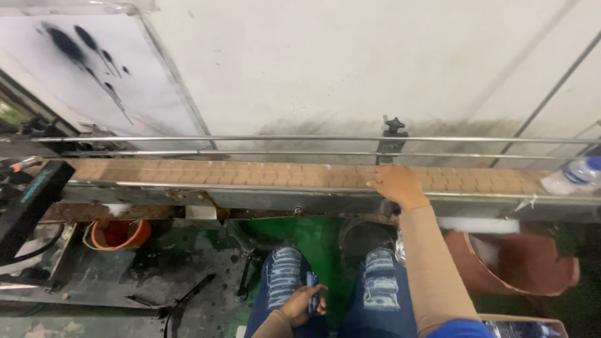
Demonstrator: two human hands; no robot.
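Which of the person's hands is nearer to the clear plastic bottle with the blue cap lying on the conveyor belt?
Right. The right hand rests on the tan conveyor belt, left of the clear plastic bottle. The left hand is down at the lap, holding a small dark blue object.

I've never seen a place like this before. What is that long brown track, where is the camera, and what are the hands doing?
The camera sits on a person's head and looks down, so you see their knees in torn blue jeans. The long brown track is a moving belt made of small links, with metal rails along it. A clear plastic bottle with a blue cap lies on the belt at the far right. The right hand rests on the belt's edge, holding nothing. The left hand, down by the lap, grips a small dark blue thing; what it is I cannot tell. An orange bucket stands on the floor.
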